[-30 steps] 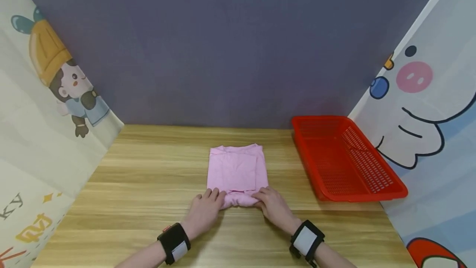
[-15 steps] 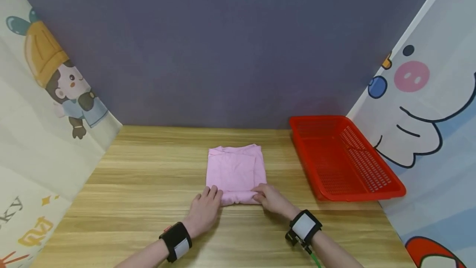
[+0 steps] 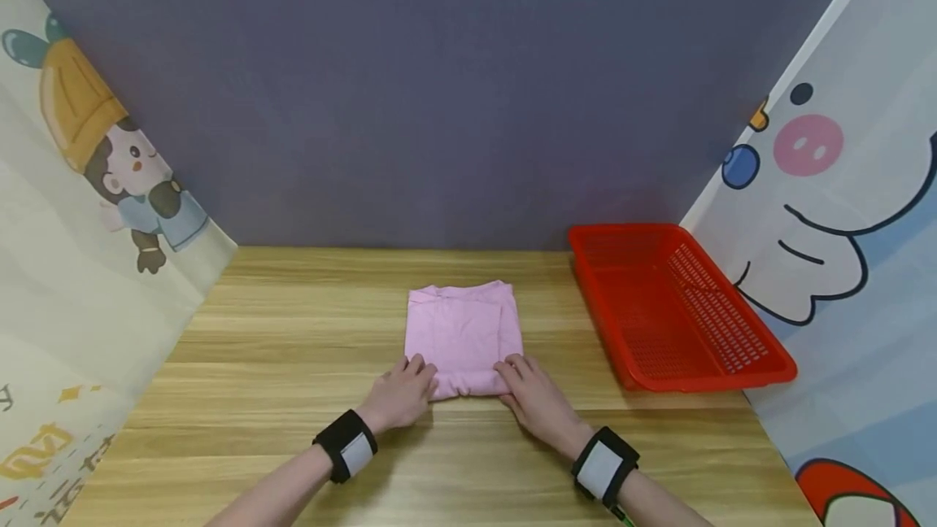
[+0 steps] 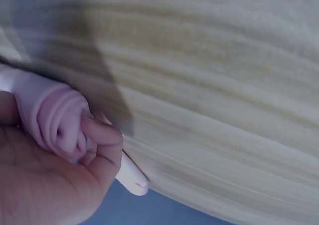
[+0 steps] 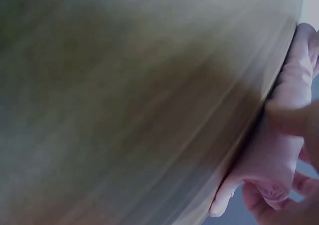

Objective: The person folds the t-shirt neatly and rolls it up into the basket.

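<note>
A pink cloth garment (image 3: 465, 332), folded into a near square, lies on the wooden table with its near edge rolled up. My left hand (image 3: 398, 395) grips the left end of that roll; in the left wrist view the fingers curl about the spiralled pink layers (image 4: 60, 120). At the right end my right hand (image 3: 538, 401) holds the roll, thumb on the near side and fingers over the top. The right wrist view has the thumb against the rolled cloth (image 5: 269, 155) and fingertips around its end.
To the right stands a red plastic basket (image 3: 607, 307) with perforated sides. A dark grey panel (image 3: 454, 104) rises behind the wooden table (image 3: 293, 315). Cartoon-printed sheets flank it at left (image 3: 88, 283) and right (image 3: 864, 283).
Both hands have kept hold of the near edge and turned it slightly away from me, so the roll sits a little farther up. The basket stays where it was.
</note>
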Tool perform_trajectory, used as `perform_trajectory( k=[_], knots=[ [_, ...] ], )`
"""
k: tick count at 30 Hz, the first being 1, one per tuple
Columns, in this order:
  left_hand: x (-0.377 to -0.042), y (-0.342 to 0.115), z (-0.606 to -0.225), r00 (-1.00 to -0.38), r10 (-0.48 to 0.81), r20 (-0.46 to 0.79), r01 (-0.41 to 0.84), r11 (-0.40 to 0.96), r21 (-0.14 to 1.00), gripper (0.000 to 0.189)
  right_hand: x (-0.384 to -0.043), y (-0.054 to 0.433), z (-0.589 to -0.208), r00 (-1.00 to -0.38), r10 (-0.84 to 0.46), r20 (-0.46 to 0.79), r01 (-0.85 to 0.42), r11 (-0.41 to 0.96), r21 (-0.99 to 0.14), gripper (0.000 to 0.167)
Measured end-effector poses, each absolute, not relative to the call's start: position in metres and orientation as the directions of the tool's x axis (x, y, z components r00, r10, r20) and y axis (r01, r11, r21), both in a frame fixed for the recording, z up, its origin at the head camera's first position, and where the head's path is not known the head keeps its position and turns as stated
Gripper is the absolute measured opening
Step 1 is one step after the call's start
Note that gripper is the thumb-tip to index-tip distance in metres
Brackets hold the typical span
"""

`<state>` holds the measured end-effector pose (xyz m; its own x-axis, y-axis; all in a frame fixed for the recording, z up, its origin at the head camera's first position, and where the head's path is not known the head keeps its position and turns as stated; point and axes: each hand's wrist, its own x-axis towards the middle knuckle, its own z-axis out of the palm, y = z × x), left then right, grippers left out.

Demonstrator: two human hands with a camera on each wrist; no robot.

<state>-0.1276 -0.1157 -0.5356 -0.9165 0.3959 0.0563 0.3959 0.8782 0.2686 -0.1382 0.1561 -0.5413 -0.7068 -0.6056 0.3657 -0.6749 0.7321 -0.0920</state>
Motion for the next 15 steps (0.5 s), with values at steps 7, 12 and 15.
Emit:
perform_trajectory(
  k=[7, 12, 15],
  knots=[
    [-0.123, -0.118, -0.533, -0.891, 0.443, 0.103, 0.454, 0.860, 0.232, 0.023, -0.141, 0.155, -0.538, -0.700, -0.599, 0.388, -0.676, 0.731, -0.093, 0.015],
    [-0.113, -0.120, -0.538, -0.829, 0.485, 0.278, 0.503, 0.864, -0.008, 0.036, -0.153, 0.153, -0.530, -0.759, -0.573, 0.309, -0.651, 0.688, -0.321, 0.009],
    [-0.110, -0.121, -0.544, -0.786, 0.518, 0.337, 0.497, 0.854, -0.152, 0.046, -0.161, 0.154, -0.525, -0.786, -0.576, 0.225, -0.611, 0.667, -0.427, 0.009]
  ],
)
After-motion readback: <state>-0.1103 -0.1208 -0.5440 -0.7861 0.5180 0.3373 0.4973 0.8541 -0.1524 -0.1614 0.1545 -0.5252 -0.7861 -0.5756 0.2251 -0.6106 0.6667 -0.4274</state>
